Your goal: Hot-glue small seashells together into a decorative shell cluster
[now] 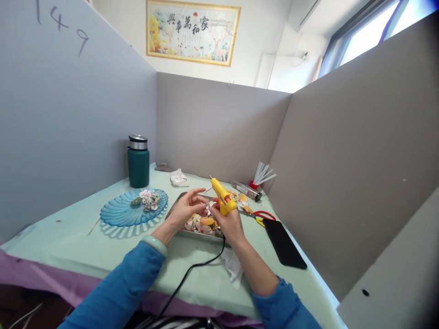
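Note:
Above a metal tray (pixel 200 236) of seashells (pixel 206 221), my two hands meet at the fingertips. My left hand (pixel 187 209) is closed in a pinch, its fingers partly raised; a small pale piece shows between the fingertips, too small to name. A yellow hot glue gun (pixel 221 194) sits in my right hand (pixel 229 224), nozzle tilted up and to the left, handle mostly hidden. The right fingertips touch the same small piece. From below the right hand, a black cord (pixel 195 266) runs over the table's front edge.
At left, a blue fluted plate (pixel 116 210) holds a shell cluster (pixel 150 199), with a green bottle (pixel 138 164) behind. At right lie scissors (pixel 264 214), a black phone (pixel 285 243), a clear tube (pixel 247 189) and upright glue sticks (pixel 262 173). Partitions (pixel 219 123) enclose the table.

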A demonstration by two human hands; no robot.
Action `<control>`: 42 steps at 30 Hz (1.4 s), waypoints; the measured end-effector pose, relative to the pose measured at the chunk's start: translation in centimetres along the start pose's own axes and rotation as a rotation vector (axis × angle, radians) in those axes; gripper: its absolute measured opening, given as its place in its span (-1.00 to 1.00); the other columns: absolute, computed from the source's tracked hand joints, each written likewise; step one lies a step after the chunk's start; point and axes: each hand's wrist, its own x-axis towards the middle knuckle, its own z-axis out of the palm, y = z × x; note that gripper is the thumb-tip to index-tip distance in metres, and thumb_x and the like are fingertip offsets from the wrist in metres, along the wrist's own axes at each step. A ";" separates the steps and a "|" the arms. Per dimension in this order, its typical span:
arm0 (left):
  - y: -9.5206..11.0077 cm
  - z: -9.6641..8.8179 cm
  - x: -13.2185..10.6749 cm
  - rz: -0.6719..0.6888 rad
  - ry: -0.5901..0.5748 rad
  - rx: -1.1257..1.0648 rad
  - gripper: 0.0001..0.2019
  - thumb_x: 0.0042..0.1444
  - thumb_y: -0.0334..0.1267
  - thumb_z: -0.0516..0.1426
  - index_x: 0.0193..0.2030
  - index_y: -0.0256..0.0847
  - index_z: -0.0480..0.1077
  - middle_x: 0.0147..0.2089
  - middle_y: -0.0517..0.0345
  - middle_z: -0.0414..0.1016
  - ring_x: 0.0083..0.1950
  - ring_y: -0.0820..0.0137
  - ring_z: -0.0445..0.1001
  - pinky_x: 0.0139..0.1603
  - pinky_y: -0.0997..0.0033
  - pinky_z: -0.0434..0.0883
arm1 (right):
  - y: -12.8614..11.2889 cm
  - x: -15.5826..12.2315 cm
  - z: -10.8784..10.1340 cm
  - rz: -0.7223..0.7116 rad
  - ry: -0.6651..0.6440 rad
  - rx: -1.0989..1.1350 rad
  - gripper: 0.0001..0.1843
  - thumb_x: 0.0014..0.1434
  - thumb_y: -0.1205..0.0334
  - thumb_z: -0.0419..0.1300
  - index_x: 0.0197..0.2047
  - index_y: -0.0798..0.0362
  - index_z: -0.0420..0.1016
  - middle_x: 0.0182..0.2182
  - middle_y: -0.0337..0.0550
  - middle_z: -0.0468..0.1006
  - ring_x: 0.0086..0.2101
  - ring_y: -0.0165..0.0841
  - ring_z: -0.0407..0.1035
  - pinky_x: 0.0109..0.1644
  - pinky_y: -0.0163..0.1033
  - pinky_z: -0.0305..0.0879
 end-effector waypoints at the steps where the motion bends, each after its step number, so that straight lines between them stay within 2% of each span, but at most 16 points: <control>1: 0.0 0.0 0.0 0.002 0.004 -0.004 -0.41 -0.12 -0.33 0.29 0.10 -0.23 0.26 -0.31 0.15 0.48 -0.42 0.44 0.49 -0.37 0.42 0.44 | 0.1 0.0 0.0 0.000 -0.001 -0.001 -0.67 -0.03 0.11 0.28 -0.19 0.05 0.45 -0.46 -0.26 0.46 -0.49 -0.41 0.31 -0.51 -0.38 0.19; 9: 0.2 -0.4 0.1 -0.009 0.073 -0.144 -0.39 -0.14 -0.34 0.30 0.11 -0.23 0.24 -0.33 0.21 0.44 -0.45 0.50 0.44 -0.39 0.46 0.40 | -0.8 -0.2 -0.4 0.055 -0.069 0.030 -0.55 0.04 0.00 0.25 -0.08 0.11 0.44 -0.63 -0.35 0.33 -0.68 -0.53 0.11 -0.63 -0.39 0.06; 14: 0.6 -0.9 0.3 0.035 0.209 -0.147 -0.40 -0.18 -0.30 0.31 0.07 -0.24 0.27 -0.35 0.22 0.43 -0.48 0.52 0.41 -0.42 0.46 0.38 | -1.0 -0.1 -1.4 0.033 -0.152 0.011 -0.59 0.02 0.02 0.27 -0.14 0.13 0.49 -0.60 -0.30 0.37 -0.65 -0.51 0.16 -0.59 -0.37 0.13; 18: 0.9 -1.1 0.3 0.086 0.292 -0.135 -0.41 -0.19 -0.30 0.31 0.05 -0.25 0.28 -0.38 0.25 0.41 -0.46 0.51 0.41 -0.43 0.48 0.38 | -0.9 -0.1 -1.5 0.034 -0.149 -0.013 -0.66 -0.02 0.07 0.31 -0.21 0.10 0.50 -0.53 -0.28 0.40 -0.62 -0.49 0.22 -0.56 -0.35 0.20; 28: 0.0 0.2 -0.1 0.095 0.055 -0.060 -0.39 -0.12 -0.32 0.29 0.11 -0.23 0.24 -0.33 0.21 0.44 -0.44 0.51 0.41 -0.39 0.46 0.38 | -1.1 -0.5 -0.2 0.084 -0.086 0.096 -0.64 -0.04 0.10 0.32 -0.20 0.10 0.42 -0.60 -0.32 0.41 -0.64 -0.46 0.26 -0.56 -0.35 0.23; 35: -0.2 0.7 -0.2 0.100 0.006 -0.052 -0.40 -0.10 -0.31 0.29 0.12 -0.21 0.23 -0.33 0.22 0.44 -0.47 0.53 0.39 -0.41 0.47 0.38 | -1.1 -0.5 0.0 0.104 -0.023 0.169 -0.64 -0.05 0.14 0.33 -0.19 0.10 0.43 -0.54 -0.31 0.42 -0.61 -0.49 0.26 -0.54 -0.36 0.24; 42: 0.1 0.5 -0.2 0.133 -0.005 -0.033 -0.42 -0.08 -0.33 0.28 0.12 -0.20 0.23 -0.26 0.17 0.44 -0.45 0.51 0.42 -0.40 0.44 0.40 | -1.0 -0.4 -0.4 0.104 -0.030 0.197 -0.62 -0.07 0.14 0.34 -0.19 0.10 0.43 -0.50 -0.30 0.42 -0.59 -0.50 0.26 -0.53 -0.37 0.23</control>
